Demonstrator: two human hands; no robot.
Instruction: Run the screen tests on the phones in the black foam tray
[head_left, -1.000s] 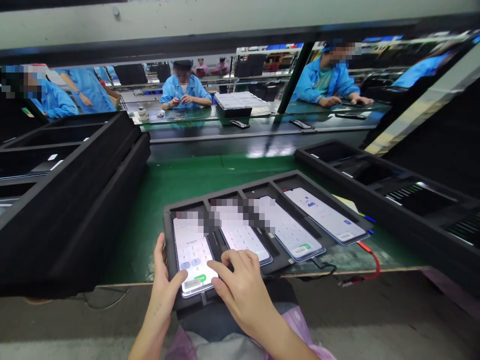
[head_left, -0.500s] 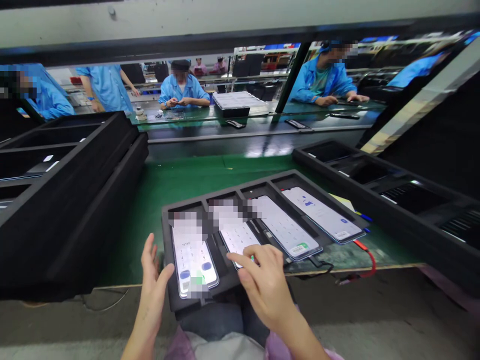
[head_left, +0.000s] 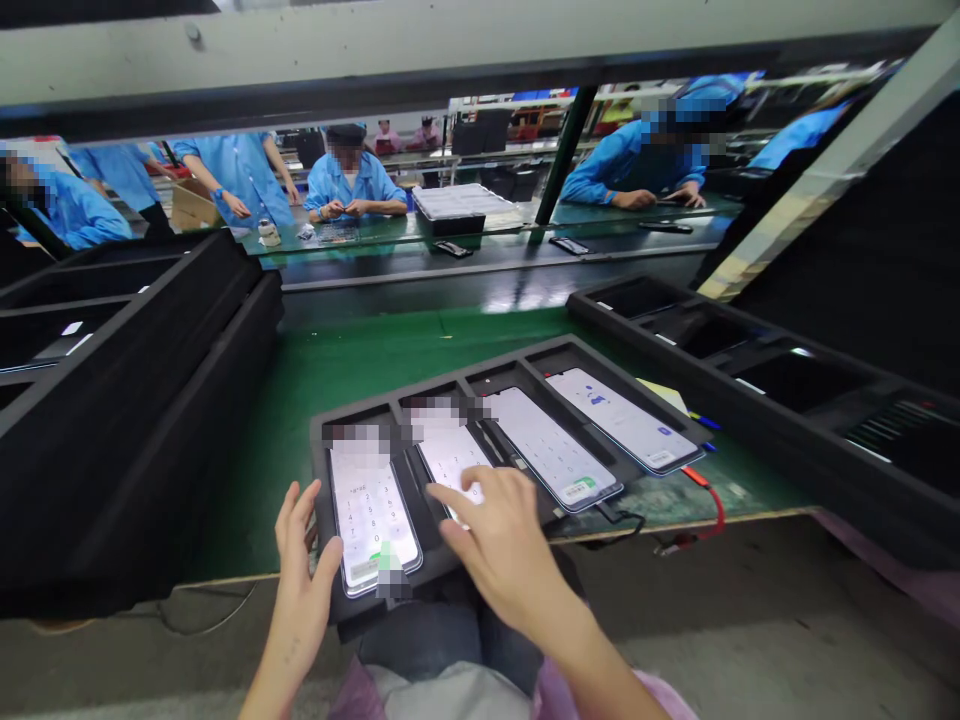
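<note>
Black tray (head_left: 517, 360) | left hand (head_left: 304, 560): grip spread | right hand (head_left: 499, 535) over second phone (head_left: 448, 460): spread, contact unclear

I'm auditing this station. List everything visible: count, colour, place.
Workbench: one, green, centre
Middle tray: one, black, workbench
Lit smartphones: four, white-screened, middle tray
Side trays: three or more, black, left and right
Sheet: one, yellow, right of middle tray
Pen: at least one, blue, beside sheet
Cables: one red, one black, front edge
Bottle: one, white, background
Co-workers: several, mostly blue-clothed, background
Left hand: one, bare, middle tray's left edge
Right hand: one, bare, over second smartphone from left
</note>
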